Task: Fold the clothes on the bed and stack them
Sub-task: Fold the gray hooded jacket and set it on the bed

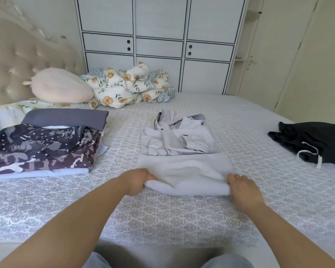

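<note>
Bedroom view from my headcam, patterned bed (182, 219) with a white wardrobe (159, 45) behind it. My left hand (137, 181) grips the near left corner of the light grey garment (182, 161), fingers curled under the fold, and my right hand (244, 190) pinches the near right corner. That garment sits mid-bed with its long axis running away from me, collar end pointing at the wardrobe. Bare bedspread on both sides of it. Left of that is the folded stack (45, 146), well apart, and a black garment (313, 144) lies crumpled near the right edge.
</note>
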